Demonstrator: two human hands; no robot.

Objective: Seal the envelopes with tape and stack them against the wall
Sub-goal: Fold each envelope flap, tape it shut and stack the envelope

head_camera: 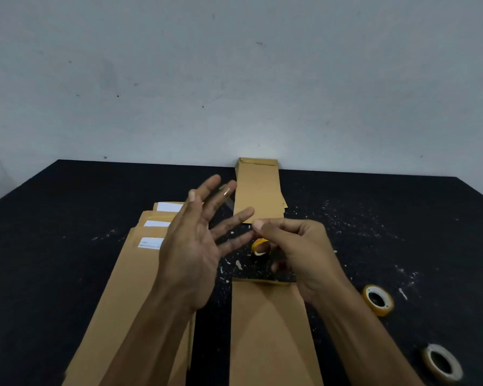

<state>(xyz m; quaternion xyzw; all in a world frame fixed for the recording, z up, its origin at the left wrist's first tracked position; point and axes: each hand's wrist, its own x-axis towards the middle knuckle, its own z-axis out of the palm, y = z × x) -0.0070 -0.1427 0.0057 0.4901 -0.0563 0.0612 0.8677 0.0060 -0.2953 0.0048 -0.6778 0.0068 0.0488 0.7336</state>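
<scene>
Head view: envelope lies below right hand's curled grip.

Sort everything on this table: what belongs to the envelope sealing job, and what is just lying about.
Job:
envelope in front
unsealed pile
stack at the wall
tape roll under the right hand
tape strip on the left hand

Lying about:
yellow roll
pale roll
white specks

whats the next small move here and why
Probably lower the tape strip stuck to the left hand fingers onto the flap edge of the near envelope. That envelope lies centred below both hands, and the right hand is pinched near the left fingertips, with a roll under it.
</scene>
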